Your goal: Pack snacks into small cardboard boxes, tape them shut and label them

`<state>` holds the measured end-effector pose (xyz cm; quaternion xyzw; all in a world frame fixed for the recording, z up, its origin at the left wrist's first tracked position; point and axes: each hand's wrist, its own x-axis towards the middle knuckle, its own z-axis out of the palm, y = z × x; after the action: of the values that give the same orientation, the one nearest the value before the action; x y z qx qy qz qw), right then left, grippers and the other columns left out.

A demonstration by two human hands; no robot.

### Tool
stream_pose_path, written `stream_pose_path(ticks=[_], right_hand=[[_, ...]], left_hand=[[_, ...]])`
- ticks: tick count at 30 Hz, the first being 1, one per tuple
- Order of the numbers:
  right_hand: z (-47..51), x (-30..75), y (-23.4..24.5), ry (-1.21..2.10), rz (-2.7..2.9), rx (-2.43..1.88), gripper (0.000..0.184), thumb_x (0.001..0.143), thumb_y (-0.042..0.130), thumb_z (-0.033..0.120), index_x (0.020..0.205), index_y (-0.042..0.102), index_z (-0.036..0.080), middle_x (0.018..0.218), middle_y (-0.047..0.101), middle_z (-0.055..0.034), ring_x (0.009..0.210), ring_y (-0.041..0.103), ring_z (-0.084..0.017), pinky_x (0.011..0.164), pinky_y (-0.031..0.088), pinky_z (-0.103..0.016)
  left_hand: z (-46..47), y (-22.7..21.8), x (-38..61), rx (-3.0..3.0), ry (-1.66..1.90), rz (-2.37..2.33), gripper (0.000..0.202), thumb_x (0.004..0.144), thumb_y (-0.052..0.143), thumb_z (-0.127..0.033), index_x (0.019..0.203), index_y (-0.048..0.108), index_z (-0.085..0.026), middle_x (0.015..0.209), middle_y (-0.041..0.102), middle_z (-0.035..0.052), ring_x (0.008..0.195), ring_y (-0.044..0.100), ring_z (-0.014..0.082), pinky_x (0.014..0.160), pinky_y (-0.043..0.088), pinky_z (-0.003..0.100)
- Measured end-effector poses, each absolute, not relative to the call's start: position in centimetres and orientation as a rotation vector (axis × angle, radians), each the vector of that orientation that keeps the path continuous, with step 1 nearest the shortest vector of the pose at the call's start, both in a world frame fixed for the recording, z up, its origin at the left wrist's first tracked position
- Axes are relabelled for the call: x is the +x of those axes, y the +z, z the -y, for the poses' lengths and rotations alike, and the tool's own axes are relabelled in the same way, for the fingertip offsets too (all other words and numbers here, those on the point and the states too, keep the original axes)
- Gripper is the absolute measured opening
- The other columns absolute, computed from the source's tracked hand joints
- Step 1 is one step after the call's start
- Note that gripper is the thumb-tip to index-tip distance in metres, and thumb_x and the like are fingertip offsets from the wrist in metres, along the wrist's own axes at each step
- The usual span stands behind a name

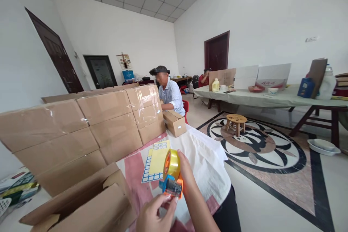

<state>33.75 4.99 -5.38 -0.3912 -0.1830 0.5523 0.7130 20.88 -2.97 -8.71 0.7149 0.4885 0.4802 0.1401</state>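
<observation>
A tape dispenser (172,187) with blue and orange parts carries a roll of yellowish clear tape (174,164). My right hand (186,172) is wrapped round the roll's right side, with the fingers partly hidden behind it. From below, my left hand (158,213) pinches the lower end of the dispenser with thumb and fingers. Behind the roll a pale yellow label sheet (155,161) with blue-edged labels lies on the cloth-covered table (194,152). An opened cardboard box (89,208) stands at the lower left, beside my left hand.
Stacked cardboard boxes (111,116) form a wall on the left. A small box (174,123) stands at its right end, near a seated person (172,96). On the right are a wooden stool (236,119) and a long table (239,96) with bottles and bowls.
</observation>
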Motion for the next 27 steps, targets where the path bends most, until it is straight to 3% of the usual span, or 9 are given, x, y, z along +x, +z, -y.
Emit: stream_pose_path(ticks=[5, 12, 16, 23, 27], right_hand=[[-4.2, 33.8, -4.5, 1.239, 0.409, -0.875, 0.042, 0.087, 0.067, 0.056, 0.098, 0.061, 0.017, 0.067, 0.070, -0.0035, 0.058, 0.071, -0.022, 0.051, 0.053, -0.028], [-4.2, 33.8, -4.7, 1.243, 0.381, -0.839, 0.042, 0.086, 0.067, 0.057, 0.097, 0.061, 0.017, 0.068, 0.071, -0.0035, 0.061, 0.072, -0.022, 0.051, 0.053, -0.027], [-4.3, 33.5, -5.0, 1.209, 0.370, -0.815, 0.044, 0.084, 0.069, 0.059, 0.097, 0.061, 0.017, 0.065, 0.070, -0.0026, 0.056, 0.070, -0.021, 0.049, 0.052, -0.026], [-3.9, 37.1, -4.5, 1.049, 0.312, -0.824, 0.047, 0.082, 0.065, 0.065, 0.085, 0.062, 0.018, 0.066, 0.071, -0.0040, 0.056, 0.069, -0.021, 0.053, 0.056, -0.031], [-3.5, 41.6, -5.1, 0.820, 0.427, -0.932, 0.051, 0.081, 0.064, 0.071, 0.084, 0.062, 0.020, 0.068, 0.071, -0.0059, 0.058, 0.069, -0.024, 0.055, 0.057, -0.034]], left_hand=[[3.0, -8.1, 20.7, 1.937, 1.255, -1.408, 0.062, 0.081, 0.055, -0.081, 0.070, 0.077, -0.024, 0.061, 0.070, 0.0028, 0.045, 0.056, 0.0169, 0.045, 0.044, 0.026], [2.7, -8.5, 20.3, 2.023, 1.227, -1.510, 0.033, 0.081, 0.066, -0.060, 0.075, 0.080, -0.031, 0.067, 0.074, 0.0019, 0.056, 0.065, 0.0221, 0.053, 0.047, 0.029], [2.6, -8.1, 20.3, 2.062, 1.139, -1.521, 0.026, 0.081, 0.068, -0.054, 0.076, 0.079, -0.030, 0.065, 0.073, 0.0005, 0.057, 0.064, 0.0203, 0.056, 0.046, 0.027], [2.6, -7.1, 16.8, 2.081, 0.980, -1.736, 0.047, 0.083, 0.062, -0.058, 0.052, 0.057, -0.024, 0.049, 0.057, -0.0015, 0.049, 0.054, 0.0151, 0.049, 0.037, 0.022], [1.9, -7.1, 14.1, 1.857, 0.970, -1.526, 0.050, 0.082, 0.061, -0.069, 0.066, 0.072, -0.023, 0.060, 0.070, 0.0027, 0.058, 0.066, 0.0200, 0.055, 0.051, 0.022]])
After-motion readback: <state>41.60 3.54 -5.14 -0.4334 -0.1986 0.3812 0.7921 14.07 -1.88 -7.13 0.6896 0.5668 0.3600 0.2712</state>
